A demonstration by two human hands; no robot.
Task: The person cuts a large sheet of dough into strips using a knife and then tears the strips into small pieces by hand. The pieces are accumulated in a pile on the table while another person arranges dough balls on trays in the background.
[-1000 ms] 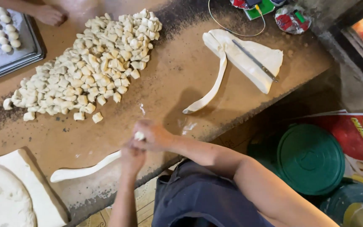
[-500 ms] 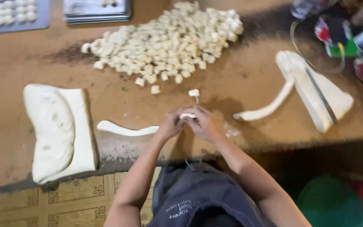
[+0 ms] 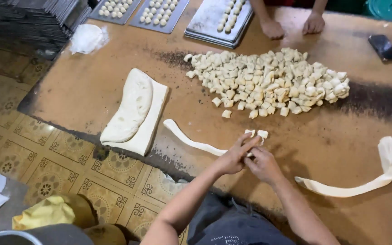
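My left hand (image 3: 235, 156) and my right hand (image 3: 264, 164) meet at the near edge of the brown table (image 3: 91, 86). Both pinch the end of a long dough strip (image 3: 190, 140) that trails off to the left. Two small cut dough pieces (image 3: 256, 133) lie just beyond my fingertips. A big heap of cut dough pieces (image 3: 268, 81) covers the table's middle.
A thick folded dough slab (image 3: 134, 111) lies at the left. Another dough strip (image 3: 350, 188) and sheet sit at the right. Metal trays (image 3: 218, 18) with dough balls line the far edge, where another person's hands (image 3: 291, 25) rest. A dark phone (image 3: 383, 47) lies far right.
My view has swung left and nearer the table, so the folded slab and trays came into sight. My hands stay together on the strip's end, and a second cut piece lies beyond them.
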